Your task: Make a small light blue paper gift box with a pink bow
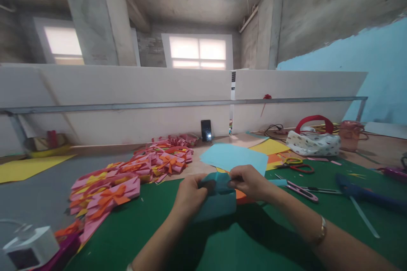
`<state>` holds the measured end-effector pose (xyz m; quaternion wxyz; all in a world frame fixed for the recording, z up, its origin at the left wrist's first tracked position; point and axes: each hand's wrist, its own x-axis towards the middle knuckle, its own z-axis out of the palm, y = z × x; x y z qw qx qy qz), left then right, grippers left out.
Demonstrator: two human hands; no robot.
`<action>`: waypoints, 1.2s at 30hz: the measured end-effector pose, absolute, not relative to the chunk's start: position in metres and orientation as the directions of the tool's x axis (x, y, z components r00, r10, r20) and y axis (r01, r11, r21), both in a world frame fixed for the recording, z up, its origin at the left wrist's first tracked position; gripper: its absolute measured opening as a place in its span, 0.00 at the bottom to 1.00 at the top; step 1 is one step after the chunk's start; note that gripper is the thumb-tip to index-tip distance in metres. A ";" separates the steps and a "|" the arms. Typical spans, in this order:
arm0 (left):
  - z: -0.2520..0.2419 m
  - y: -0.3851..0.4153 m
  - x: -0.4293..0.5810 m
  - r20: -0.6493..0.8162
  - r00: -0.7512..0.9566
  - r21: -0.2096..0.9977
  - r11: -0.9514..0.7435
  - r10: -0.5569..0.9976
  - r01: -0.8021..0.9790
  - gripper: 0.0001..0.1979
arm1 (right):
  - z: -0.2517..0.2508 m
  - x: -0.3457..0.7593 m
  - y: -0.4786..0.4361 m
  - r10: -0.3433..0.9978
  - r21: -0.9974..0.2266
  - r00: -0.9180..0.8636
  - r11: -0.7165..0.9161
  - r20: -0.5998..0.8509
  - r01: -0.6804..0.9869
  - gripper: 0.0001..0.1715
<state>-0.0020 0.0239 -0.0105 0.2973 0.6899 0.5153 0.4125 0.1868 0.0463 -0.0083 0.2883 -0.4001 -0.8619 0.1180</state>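
Note:
Between my two hands is a folded piece of blue craft paper (219, 205), held above a green mat (143, 237). My left hand (192, 192) grips its left side, with the thumb pressed on the front. At the upper right edge, my right hand (246, 180) pinches the paper between thumb and fingers. Behind the hands lies a larger light blue sheet (233, 154). A bit of orange paper (243, 197) shows just beneath my right hand. What the fingers do behind the fold is hidden.
Pink paper pieces with orange bows (114, 197) are heaped left. Scissors (305, 169), a pink craft knife (302, 190) and a blue glue gun (365, 190) lie right. A phone (206, 130) leans on the white panel. A white charger (32, 247) sits front left.

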 end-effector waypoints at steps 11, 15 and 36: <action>-0.009 0.024 -0.004 0.326 0.148 0.789 -0.355 0.934 0.502 0.13 | -0.008 0.186 0.041 0.788 -0.541 -0.501 0.612 0.357 0.577 0.14; -0.002 0.016 -0.002 0.657 0.244 0.410 -0.609 0.714 0.679 0.26 | -0.007 0.185 0.039 0.790 -0.532 -0.480 0.612 0.380 0.586 0.27; 0.008 -0.003 0.007 0.800 0.249 0.061 -0.486 0.547 0.872 0.06 | 0.009 0.171 0.008 0.059 0.235 -0.405 0.735 0.912 0.636 0.11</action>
